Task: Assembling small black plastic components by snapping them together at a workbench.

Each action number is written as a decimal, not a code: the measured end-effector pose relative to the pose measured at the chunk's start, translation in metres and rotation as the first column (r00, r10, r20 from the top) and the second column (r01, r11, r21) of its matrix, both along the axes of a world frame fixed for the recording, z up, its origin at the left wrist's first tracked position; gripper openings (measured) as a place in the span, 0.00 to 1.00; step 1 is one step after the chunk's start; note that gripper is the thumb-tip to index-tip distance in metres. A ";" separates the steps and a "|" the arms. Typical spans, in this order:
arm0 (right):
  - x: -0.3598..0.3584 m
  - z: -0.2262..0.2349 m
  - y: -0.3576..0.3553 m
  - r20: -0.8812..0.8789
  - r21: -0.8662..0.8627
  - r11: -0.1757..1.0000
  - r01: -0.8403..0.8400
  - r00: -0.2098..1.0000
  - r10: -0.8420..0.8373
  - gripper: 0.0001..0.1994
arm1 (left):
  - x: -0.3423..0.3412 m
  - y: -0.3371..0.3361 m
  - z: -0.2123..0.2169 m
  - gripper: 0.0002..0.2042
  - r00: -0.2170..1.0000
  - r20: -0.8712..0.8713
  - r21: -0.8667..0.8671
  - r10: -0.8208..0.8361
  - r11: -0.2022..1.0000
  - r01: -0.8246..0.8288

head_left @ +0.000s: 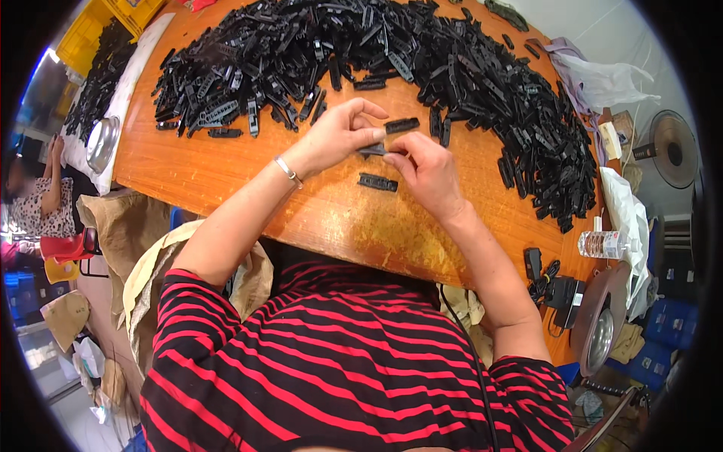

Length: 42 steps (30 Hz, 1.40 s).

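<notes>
Above the table's near middle, my left hand (337,137) and my right hand (429,167) meet with thumbs and fingers pinched. Between them is a small black plastic part (371,150), partly hidden by the fingertips; both hands grip it, one at each end. One loose black plastic piece (402,125) lies just beyond the fingers. A second black plastic piece (378,182) rests on the wood nearer to me, below the hands. A silver bracelet (288,172) circles my left wrist.
A large heap of black plastic parts (294,49) curves across the far side of the wooden table (316,215) and down its right side. At right are a clear plastic bottle (601,244) and a black adapter with cable (561,294). A metal bowl (103,145) stands left; another person (47,188) sits beyond.
</notes>
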State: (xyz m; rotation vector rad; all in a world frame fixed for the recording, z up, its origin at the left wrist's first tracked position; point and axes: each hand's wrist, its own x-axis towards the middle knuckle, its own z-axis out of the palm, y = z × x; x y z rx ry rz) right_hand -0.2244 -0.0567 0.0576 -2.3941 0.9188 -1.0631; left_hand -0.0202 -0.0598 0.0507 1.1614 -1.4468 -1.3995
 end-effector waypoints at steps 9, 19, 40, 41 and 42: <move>-0.011 -0.010 0.011 0.114 0.876 0.481 -0.032 0.983 -0.142 0.07 | -0.004 0.032 -0.022 0.06 0.990 0.053 0.122 0.134 0.983 -0.140; -0.013 -0.021 0.021 0.007 0.888 0.457 0.056 0.991 -0.136 0.06 | -0.020 0.055 -0.036 0.05 0.931 0.261 -0.008 0.254 0.965 -0.261; -0.009 -0.005 -0.003 -0.235 0.892 0.413 0.183 0.969 0.079 0.12 | -0.029 0.056 -0.046 0.10 0.843 0.447 -0.121 0.300 0.954 -0.276; -0.010 -0.007 -0.003 -0.219 0.905 0.389 0.176 0.973 0.070 0.12 | -0.030 0.057 -0.045 0.10 0.798 0.493 -0.239 0.346 0.936 -0.258; -0.010 -0.007 -0.005 -0.222 0.902 0.393 0.178 0.973 0.069 0.12 | -0.032 0.055 -0.045 0.10 0.750 0.529 -0.351 0.396 0.907 -0.231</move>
